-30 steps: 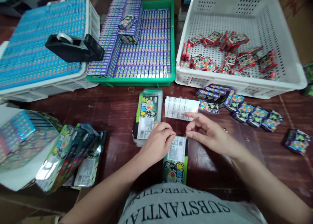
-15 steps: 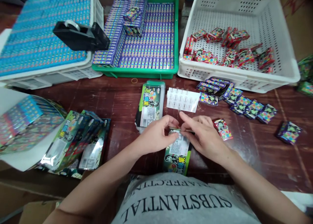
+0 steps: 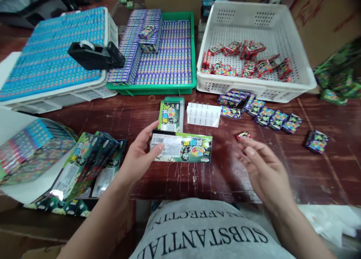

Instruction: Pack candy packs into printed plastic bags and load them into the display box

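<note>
My left hand point(image 3: 139, 153) grips one end of a green printed packet point(image 3: 186, 148) with a white barcode label, held sideways above the wooden table point(image 3: 197, 176). My right hand point(image 3: 263, 168) hovers to the right of the packet, fingers apart and holding nothing. A small red candy box point(image 3: 244, 135) lies just beyond its fingertips. A stack of similar green packets point(image 3: 170, 114) and a white sticker sheet point(image 3: 203, 115) lie just beyond the held packet.
A white crate point(image 3: 256, 87) holds red boxes; a green tray point(image 3: 158, 89) holds purple boxes. A black tape dispenser point(image 3: 94, 55) sits on blue boxes at the left. Loose purple boxes point(image 3: 270, 118) lie to the right, more green packets point(image 3: 93, 165) to the left.
My left hand has lifted the packet off the table and turned it sideways. My right hand let go of it and drew back to the right, opening.
</note>
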The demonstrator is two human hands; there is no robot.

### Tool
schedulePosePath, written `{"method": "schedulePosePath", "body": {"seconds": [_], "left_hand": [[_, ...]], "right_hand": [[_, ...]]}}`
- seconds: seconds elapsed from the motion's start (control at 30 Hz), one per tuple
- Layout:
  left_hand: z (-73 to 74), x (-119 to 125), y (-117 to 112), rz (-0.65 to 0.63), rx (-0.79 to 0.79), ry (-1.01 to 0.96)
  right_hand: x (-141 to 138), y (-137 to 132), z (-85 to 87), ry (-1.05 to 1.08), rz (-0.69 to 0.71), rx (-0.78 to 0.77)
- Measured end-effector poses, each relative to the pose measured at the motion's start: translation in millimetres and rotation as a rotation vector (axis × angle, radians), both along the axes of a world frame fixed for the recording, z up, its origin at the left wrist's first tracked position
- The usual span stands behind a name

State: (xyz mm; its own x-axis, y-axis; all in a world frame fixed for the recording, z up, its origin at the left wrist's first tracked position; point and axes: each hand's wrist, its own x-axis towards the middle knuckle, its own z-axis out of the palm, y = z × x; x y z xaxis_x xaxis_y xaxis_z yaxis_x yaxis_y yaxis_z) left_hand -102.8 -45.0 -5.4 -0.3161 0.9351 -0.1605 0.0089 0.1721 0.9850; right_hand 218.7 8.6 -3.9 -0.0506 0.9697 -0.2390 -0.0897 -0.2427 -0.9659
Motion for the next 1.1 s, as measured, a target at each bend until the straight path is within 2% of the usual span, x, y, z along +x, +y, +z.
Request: {"method": "schedulePosePath", "body": {"seconds": [0.07,0.17,0.33,0.47,0.53,0.6,0.67,0.7,0.73,0.77,0.83,0.9,0.93,1.0,1.1], "left_hand": [[-1.7,5.3,-14.7,0.066,-0.002,-0.023],[-2.6,18.1,-33.4,0.140,-0.010,-0.034],[2.3,28.0,-63.6,0.255,-0.014,-0.147],[3.8,22.6,-96.7,0.344,0.001,-0.319],[3.7,13.3,-113.9,0.351,0.009,-0.449],[5.0,-2.2,-130.4,0.359,0.025,-0.535],[9.5,-22.9,-146.1,0.448,0.062,-0.509],[12.8,-34.6,-153.4,0.533,0.090,-0.448],[16.3,-47.0,-160.1,0.642,0.126,-0.353],[19.3,-59.8,-165.8,0.756,0.162,-0.233],[21.3,-85.0,-174.2,0.950,0.218,0.034],[15.0,-106.4,-178.2,1.096,0.193,0.241],[8.7,-114.6,-178.8,1.165,0.154,0.280],[-8.4,-125.5,-178.5,1.289,0.070,0.246],[-33.1,-131.0,-176.7,1.357,0.046,0.102]], "right_hand": [[-10.1,-3.6,-0.7,0.092,0.033,-0.134],[-34.4,-1.8,-2.5,0.145,0.101,-0.224],[-71.0,0.9,-10.4,0.134,0.151,-0.222],[-82.8,-4.8,-9.0,0.156,0.216,-0.239],[-89.0,-1.0,-6.1,0.190,0.422,-0.310],[-107.5,8.1,-2.5,0.253,0.811,-0.372],[-145.5,15.9,4.4,0.297,1.149,-0.356],[-172.0,17.6,9.6,0.295,1.235,-0.312],[-202.4,17.7,15.6,0.268,1.260,-0.245],[-235.5,16.5,21.6,0.216,1.240,-0.157],[-303.3,12.2,31.0,0.133,1.115,0.145],[-362.4,7.0,33.2,-0.082,1.077,0.452],[-385.5,4.4,31.2,-0.192,1.065,0.532],[-417.0,-0.7,21.2,-0.347,1.056,0.577],[-434.1,-6.4,-2.7,-0.451,1.063,0.515]]}}
